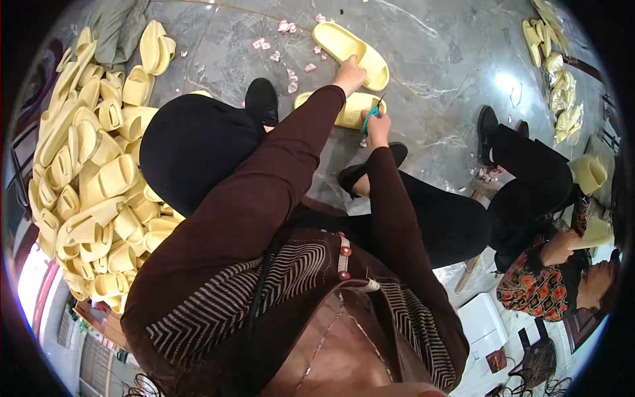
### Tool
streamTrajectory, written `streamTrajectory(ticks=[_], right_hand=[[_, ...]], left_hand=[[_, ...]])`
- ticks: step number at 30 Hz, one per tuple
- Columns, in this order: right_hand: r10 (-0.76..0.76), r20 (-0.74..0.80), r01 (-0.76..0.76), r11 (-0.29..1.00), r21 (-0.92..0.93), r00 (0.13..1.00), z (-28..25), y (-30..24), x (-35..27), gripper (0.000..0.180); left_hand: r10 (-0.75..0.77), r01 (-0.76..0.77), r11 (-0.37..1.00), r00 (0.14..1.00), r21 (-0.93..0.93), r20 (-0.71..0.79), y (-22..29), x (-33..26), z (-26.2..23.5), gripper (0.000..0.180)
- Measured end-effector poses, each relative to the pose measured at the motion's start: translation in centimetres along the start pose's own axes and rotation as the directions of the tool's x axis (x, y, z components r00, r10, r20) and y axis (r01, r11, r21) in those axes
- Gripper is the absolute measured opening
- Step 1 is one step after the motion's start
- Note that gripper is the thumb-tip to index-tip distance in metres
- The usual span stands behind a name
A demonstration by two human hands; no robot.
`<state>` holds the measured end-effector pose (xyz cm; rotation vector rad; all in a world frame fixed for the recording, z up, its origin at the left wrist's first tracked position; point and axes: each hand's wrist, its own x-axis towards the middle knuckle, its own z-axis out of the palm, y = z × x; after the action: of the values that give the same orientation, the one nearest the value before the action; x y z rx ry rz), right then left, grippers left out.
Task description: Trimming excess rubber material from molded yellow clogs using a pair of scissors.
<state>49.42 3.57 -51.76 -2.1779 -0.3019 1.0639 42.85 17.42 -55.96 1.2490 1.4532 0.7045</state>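
Note:
My left hand point(350, 76) reaches forward and grips a pale yellow slide slipper point(338, 38) by its near edge; some of its fingers are hidden. A second yellow slipper point(350, 109) lies on the floor just nearer to me, partly covered by my left forearm. My right hand point(378, 130) is closed around a pair of scissors point(372, 114) with teal handles. Their dark blades point up and to the right, over the right end of the second slipper.
A large heap of yellow slippers point(99, 178) rises on my left. Pink-and-white paper scraps point(287, 26) litter the grey marble floor point(430, 86). At the right sits another person point(539, 281) with a yellow slipper in hand. Bagged slippers point(563, 89) lie at the far right.

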Motion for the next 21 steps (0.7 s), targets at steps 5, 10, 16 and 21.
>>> streamTrajectory(ticks=[5,10,16,21], right_hand=[[-0.233,-0.056,0.188,0.886,-0.424,0.971,-1.9,-5.3,-4.3,0.030],[-0.402,0.099,0.371,0.683,-0.629,0.910,-7.2,-10.1,-5.0,0.030],[-0.586,0.110,0.501,0.561,-0.659,0.802,-11.2,-15.8,-9.3,0.033],[-0.656,-0.215,0.424,0.668,-0.612,0.724,-13.8,-16.8,-11.4,0.036]], left_hand=[[-0.127,0.124,0.992,0.957,0.027,0.261,0.8,0.4,-0.2,0.028],[-0.243,0.320,0.876,0.939,-0.360,0.245,7.3,2.5,-3.6,0.033],[-0.056,0.279,0.419,0.958,-0.864,0.283,11.7,3.9,-11.2,0.027],[0.195,0.336,0.119,0.915,-0.934,0.354,14.2,1.2,-15.4,0.030]])
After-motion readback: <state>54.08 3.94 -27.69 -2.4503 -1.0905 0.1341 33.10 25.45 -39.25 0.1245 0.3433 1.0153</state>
